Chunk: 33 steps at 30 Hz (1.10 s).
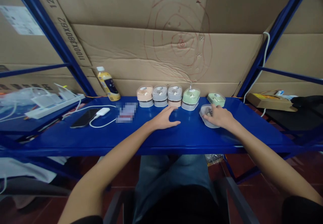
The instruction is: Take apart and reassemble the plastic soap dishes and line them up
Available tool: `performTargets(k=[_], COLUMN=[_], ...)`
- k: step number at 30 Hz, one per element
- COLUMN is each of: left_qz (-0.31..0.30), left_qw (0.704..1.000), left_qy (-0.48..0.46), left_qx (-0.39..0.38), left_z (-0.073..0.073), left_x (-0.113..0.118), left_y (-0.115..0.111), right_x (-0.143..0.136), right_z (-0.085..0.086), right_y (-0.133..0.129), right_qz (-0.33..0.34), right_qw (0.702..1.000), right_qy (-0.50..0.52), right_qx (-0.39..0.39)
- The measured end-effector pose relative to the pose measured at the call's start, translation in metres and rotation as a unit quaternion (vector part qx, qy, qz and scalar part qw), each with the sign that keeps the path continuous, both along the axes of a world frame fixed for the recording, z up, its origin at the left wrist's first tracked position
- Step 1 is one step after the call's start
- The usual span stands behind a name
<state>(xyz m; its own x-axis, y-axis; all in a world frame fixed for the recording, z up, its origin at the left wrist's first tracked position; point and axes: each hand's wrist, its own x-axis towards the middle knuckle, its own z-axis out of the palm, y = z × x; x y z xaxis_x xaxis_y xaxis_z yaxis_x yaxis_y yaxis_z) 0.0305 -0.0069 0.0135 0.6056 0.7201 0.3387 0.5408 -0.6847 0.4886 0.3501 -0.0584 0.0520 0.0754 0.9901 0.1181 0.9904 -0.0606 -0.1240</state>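
My right hand (220,116) has its fingers on a small grey box with a clear lid (211,124), which sits tilted on the blue table (161,138). A single green box (216,99) lies just behind that hand. My left hand (164,118) is above the table with thumb and fingers apart, holding nothing. Behind it stands a row of similar boxes stacked in twos: peach over grey (145,97), grey over grey (159,96), grey over peach (174,96), and green over grey (191,99). What lies inside the boxes is too small to tell.
A yellow bottle (109,84) stands at the back left. Near it lie a dark phone (85,118), a white charger with cable (103,112) and a blurred-out packet (127,112). Blue shelf posts and a cardboard wall (113,45) enclose the table. An open carton (271,102) is at the right.
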Motion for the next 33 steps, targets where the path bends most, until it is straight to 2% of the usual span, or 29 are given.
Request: performTargets(k=[1, 3, 6, 8, 10, 12, 14, 18, 21, 24, 29, 33], left_qz=[-0.009, -0.040, -0.095, -0.123, -0.135, -0.131, -0.126, -0.123, -0.118, -0.097, -0.013, 0.006], left_qw=[1.000, 0.999, 0.992, 0.987, 0.985, 0.987, 0.990, 0.992, 0.993, 0.995, 0.999, 1.000], left_qy=[-0.005, -0.021, -0.052, -0.061, -0.061, -0.053, -0.029, 0.025, 0.022, -0.001, -0.021, -0.006], left_qx=[-0.005, -0.024, -0.063, -0.081, -0.088, -0.079, -0.053, -0.007, 0.008, 0.023, 0.027, 0.025], left_z=[0.001, 0.000, -0.004, -0.007, -0.006, -0.003, 0.001, 0.005, 0.004, 0.007, 0.020, 0.026], left_x=[0.000, 0.000, -0.001, -0.002, -0.006, -0.009, -0.010, -0.008, -0.007, -0.012, -0.038, -0.047], left_y=[0.000, 0.000, 0.004, 0.007, 0.010, 0.011, 0.010, 0.005, 0.004, 0.008, 0.023, 0.025], right_x=[-0.001, -0.006, -0.028, -0.045, -0.055, -0.051, -0.035, 0.009, 0.027, 0.033, 0.037, 0.036], right_z=[0.000, 0.000, -0.002, -0.004, -0.004, -0.005, -0.007, -0.018, -0.026, -0.028, -0.025, -0.020], right_y=[-0.002, -0.006, -0.005, 0.002, 0.012, 0.024, 0.036, 0.055, 0.062, 0.065, 0.064, 0.059], right_qz=[0.045, 0.184, 0.390, 0.463, 0.496, 0.492, 0.457, 0.360, 0.317, 0.305, 0.297, 0.305], right_qw=[0.999, 0.981, 0.912, 0.867, 0.836, 0.823, 0.825, 0.861, 0.883, 0.894, 0.905, 0.896], right_qy=[0.013, 0.054, 0.130, 0.180, 0.231, 0.282, 0.329, 0.358, 0.345, 0.329, 0.303, 0.323], right_qx=[-0.002, -0.007, -0.008, 0.013, 0.036, 0.043, 0.040, 0.025, 0.006, -0.003, -0.014, -0.007])
